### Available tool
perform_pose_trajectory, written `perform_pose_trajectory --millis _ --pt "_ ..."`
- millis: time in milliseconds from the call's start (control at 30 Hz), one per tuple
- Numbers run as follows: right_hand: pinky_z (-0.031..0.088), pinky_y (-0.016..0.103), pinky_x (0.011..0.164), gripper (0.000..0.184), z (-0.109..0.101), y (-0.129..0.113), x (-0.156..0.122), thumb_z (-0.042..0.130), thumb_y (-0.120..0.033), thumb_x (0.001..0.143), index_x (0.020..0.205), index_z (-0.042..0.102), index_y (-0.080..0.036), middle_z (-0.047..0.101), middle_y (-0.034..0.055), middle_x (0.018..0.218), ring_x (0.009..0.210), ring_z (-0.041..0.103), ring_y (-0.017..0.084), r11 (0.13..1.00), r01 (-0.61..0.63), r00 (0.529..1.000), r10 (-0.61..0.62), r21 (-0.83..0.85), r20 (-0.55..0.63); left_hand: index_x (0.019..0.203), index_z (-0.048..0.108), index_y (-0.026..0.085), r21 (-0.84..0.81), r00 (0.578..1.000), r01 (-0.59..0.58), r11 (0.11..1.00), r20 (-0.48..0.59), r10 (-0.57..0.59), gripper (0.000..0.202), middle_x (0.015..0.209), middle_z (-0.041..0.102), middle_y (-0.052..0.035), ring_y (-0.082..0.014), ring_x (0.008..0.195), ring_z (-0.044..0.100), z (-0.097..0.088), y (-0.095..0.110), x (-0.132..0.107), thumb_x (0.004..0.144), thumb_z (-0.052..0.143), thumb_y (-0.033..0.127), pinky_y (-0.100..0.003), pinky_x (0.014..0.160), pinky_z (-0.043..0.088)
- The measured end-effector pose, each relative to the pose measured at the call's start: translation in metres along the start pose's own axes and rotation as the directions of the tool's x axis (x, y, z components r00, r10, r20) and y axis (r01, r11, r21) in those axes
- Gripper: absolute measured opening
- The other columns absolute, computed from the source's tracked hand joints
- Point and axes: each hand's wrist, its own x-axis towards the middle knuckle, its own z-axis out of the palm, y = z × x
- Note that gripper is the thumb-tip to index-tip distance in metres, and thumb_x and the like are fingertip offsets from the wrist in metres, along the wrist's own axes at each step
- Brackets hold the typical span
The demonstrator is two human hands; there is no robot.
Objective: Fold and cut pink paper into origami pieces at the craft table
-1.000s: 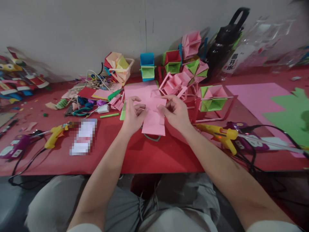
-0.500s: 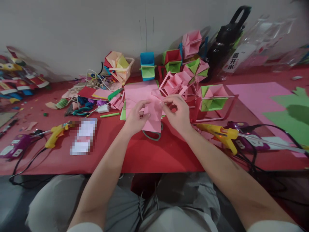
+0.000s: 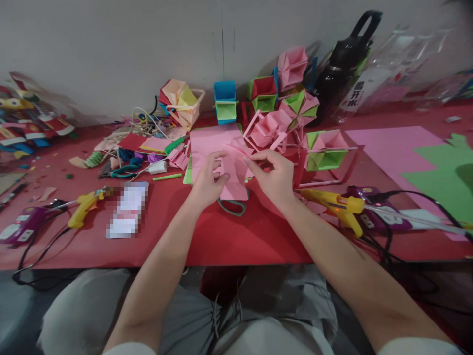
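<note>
A folded piece of pink paper (image 3: 234,173) is between my two hands at the middle of the table. My left hand (image 3: 207,181) grips its left side, thumb lying across the front and fingers curled behind. On the right, the thumb and forefinger of my right hand (image 3: 274,176) pinch the paper's upper right edge. Behind it lies a pink sheet (image 3: 203,138) over green paper. Grey-green loops (image 3: 236,212), like scissor handles, stick out below the folded piece; the rest of that tool is covered.
Several paper models, including a green-and-pink one (image 3: 328,148), stand behind and right. Yellow glue guns lie at left (image 3: 84,208) and right (image 3: 342,204) with cables. A phone (image 3: 128,209), paper scraps (image 3: 135,143), a black bottle (image 3: 334,64) and clear bottles (image 3: 373,84) are around.
The upper flap of the folded pink paper has tilted to the left. My right hand has shifted slightly right and down while pinching the edge; my left hand stays almost in place.
</note>
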Motion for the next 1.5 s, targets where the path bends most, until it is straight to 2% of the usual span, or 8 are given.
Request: perform_pose_trajectory --millis 267,433,600,700,900,1133,1300,1500 --pt "0.051 0.033 0.068 0.012 -0.001 0.004 0.003 0.071 -0.030 0.090 0.080 0.070 -0.023 0.072 0.0026 0.083 0.075 0.063 0.017 1.000 0.002 1.000 -0.002 0.001 0.005 0.128 0.047 0.025 0.051 1.000 0.012 0.999 0.000 -0.012 0.048 0.121 0.055 -0.0086 -0.0232 0.126 0.057 0.002 0.000 -0.003 0.084 0.062 0.011 -0.034 0.091 0.056" --pt "0.049 0.030 0.063 0.021 0.002 0.008 0.004 0.071 -0.040 0.088 0.084 0.061 -0.022 0.068 0.0018 0.083 0.072 0.063 0.016 0.971 -0.164 0.984 0.149 0.172 0.098 0.131 0.046 0.027 0.079 0.999 -0.033 0.996 0.022 0.031 0.048 0.119 0.055 -0.0084 -0.0241 0.127 0.057 0.000 -0.006 -0.002 0.087 0.059 0.012 -0.033 0.089 0.054" --pt "0.043 0.028 0.058 0.037 0.001 0.013 0.009 0.081 -0.046 0.076 0.098 0.066 -0.021 0.072 0.0040 0.094 0.073 0.063 0.016 0.933 -0.277 0.943 0.218 0.231 0.252 0.135 0.043 0.025 0.103 0.989 -0.100 0.990 0.117 0.088 0.049 0.093 0.058 -0.0025 -0.0154 0.080 0.062 -0.002 -0.007 -0.003 0.089 0.052 0.009 -0.029 0.073 0.050" --pt "0.043 0.029 0.060 0.031 -0.004 0.009 0.013 0.075 -0.049 0.081 0.082 0.071 -0.019 0.068 0.0011 0.075 0.068 0.058 0.016 0.954 -0.254 0.906 0.178 0.158 0.384 0.135 0.042 0.024 0.098 0.990 -0.088 0.991 0.118 0.076 0.045 0.080 0.058 0.0008 -0.0141 0.065 0.056 -0.003 -0.005 -0.002 0.092 0.051 0.013 -0.029 0.065 0.045" --pt "0.045 0.030 0.065 0.026 -0.007 0.004 0.013 0.067 -0.043 0.089 0.078 0.064 -0.019 0.062 0.0005 0.073 0.070 0.056 0.017 0.969 -0.203 0.911 0.134 0.140 0.389 0.097 0.062 0.019 0.171 1.000 0.024 0.985 -0.022 -0.020 0.013 0.068 0.057 0.0027 -0.0120 0.059 0.050 -0.005 0.001 0.003 0.093 0.058 0.031 -0.025 0.059 0.037" --pt "0.050 0.034 0.075 0.023 -0.003 0.003 0.007 0.068 -0.040 0.090 0.077 0.064 -0.021 0.065 0.0021 0.078 0.076 0.059 0.019 0.996 -0.029 0.954 0.004 0.080 0.300 0.075 0.058 0.019 0.096 0.999 0.033 0.995 -0.029 -0.031 0.020 0.067 0.050 0.0024 -0.0125 0.063 0.046 -0.006 0.005 0.006 0.090 0.056 0.032 -0.025 0.060 0.035" --pt "0.052 0.035 0.078 0.017 -0.002 0.001 0.005 0.069 -0.037 0.089 0.096 0.070 -0.022 0.072 0.0035 0.090 0.081 0.063 0.021 0.996 -0.059 0.958 0.038 0.065 0.286 0.068 0.049 0.020 0.112 1.000 -0.004 0.994 0.026 0.001 0.027 0.063 0.042 0.0034 -0.0119 0.060 0.040 -0.006 0.010 0.004 0.089 0.059 0.033 -0.026 0.058 0.033" --pt "0.050 0.033 0.074 0.017 -0.003 0.000 0.005 0.065 -0.035 0.092 0.083 0.066 -0.021 0.068 0.0022 0.081 0.076 0.061 0.019 0.996 -0.045 0.950 0.019 0.075 0.312 0.059 0.032 0.020 0.174 0.999 0.039 0.984 0.000 -0.040 0.040 0.059 0.027 0.0047 -0.0103 0.055 0.029 -0.005 0.012 0.003 0.089 0.058 0.030 -0.027 0.053 0.024"
